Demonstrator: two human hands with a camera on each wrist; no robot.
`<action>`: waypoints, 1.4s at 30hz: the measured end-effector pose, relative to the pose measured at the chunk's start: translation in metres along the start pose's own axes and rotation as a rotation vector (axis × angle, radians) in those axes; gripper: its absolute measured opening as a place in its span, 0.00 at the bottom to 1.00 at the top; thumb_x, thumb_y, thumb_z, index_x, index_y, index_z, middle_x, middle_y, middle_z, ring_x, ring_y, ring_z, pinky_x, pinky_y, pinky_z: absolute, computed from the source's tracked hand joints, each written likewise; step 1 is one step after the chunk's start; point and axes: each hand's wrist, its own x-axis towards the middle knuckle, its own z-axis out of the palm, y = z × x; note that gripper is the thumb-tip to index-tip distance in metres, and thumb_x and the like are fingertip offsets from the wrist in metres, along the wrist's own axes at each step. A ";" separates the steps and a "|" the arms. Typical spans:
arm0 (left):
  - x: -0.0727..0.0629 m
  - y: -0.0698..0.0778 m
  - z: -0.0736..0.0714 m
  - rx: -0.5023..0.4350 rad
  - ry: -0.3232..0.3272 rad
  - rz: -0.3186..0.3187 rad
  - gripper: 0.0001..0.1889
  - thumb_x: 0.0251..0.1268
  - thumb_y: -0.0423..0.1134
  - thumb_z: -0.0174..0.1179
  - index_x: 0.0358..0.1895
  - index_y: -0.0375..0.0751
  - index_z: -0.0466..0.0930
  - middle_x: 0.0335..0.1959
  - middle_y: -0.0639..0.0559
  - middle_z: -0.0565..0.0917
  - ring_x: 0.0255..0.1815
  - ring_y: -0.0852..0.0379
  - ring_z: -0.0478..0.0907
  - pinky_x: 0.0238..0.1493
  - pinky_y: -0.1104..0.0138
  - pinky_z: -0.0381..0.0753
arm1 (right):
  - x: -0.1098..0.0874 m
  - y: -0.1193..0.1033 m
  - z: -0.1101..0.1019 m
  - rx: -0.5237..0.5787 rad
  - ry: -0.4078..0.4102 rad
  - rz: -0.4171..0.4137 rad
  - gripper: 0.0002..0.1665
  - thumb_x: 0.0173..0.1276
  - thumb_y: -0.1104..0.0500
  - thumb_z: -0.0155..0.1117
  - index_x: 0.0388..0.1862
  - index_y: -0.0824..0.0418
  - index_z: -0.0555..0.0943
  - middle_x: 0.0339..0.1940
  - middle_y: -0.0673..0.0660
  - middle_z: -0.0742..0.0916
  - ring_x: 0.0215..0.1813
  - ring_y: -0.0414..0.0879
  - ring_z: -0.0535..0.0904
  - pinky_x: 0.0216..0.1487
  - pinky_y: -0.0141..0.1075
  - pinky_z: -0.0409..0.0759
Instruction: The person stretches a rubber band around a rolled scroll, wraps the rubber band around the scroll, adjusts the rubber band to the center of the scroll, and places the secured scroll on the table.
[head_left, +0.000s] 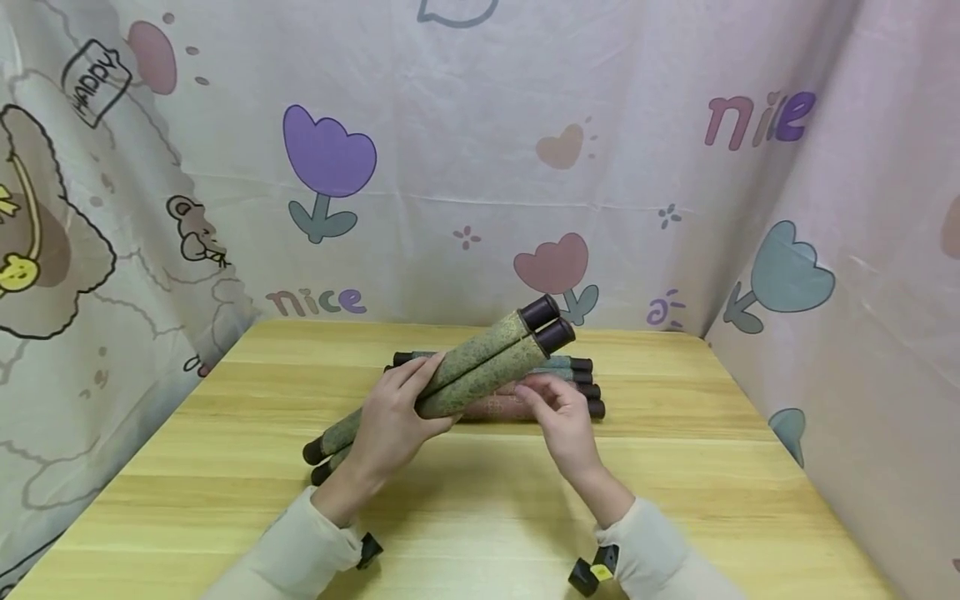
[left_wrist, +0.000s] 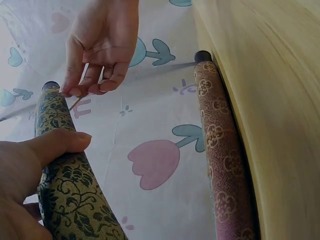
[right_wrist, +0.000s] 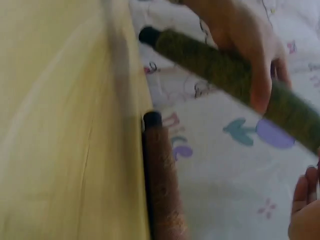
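My left hand (head_left: 393,417) grips a green brocade scroll (head_left: 487,362) with dark end knobs, rolled from both ends into two parallel rolls. It is held tilted above the table, its right end higher. A thin yellow cord (left_wrist: 75,103) shows near that end in the left wrist view. My right hand (head_left: 564,423) has thumb and fingertips together at the cord, pinching it beside the scroll. Behind and below lie a red patterned scroll (head_left: 498,407) and a blue-green scroll (head_left: 566,363), partly hidden by the held one.
The scrolls lie on a light wooden table (head_left: 480,517). A printed curtain (head_left: 450,167) with flowers and lettering hangs at the back and both sides. Dark devices, one at the left wrist (head_left: 369,551) and one at the right wrist (head_left: 583,577), show below the sleeves.
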 end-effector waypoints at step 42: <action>-0.002 -0.019 0.009 0.245 -0.438 0.077 0.47 0.35 0.52 0.81 0.67 0.49 0.74 0.57 0.49 0.81 0.53 0.43 0.78 0.51 0.46 0.77 | 0.022 -0.003 -0.067 -1.098 -0.480 -0.349 0.54 0.46 0.37 0.79 0.67 0.63 0.71 0.62 0.61 0.78 0.66 0.59 0.69 0.68 0.58 0.61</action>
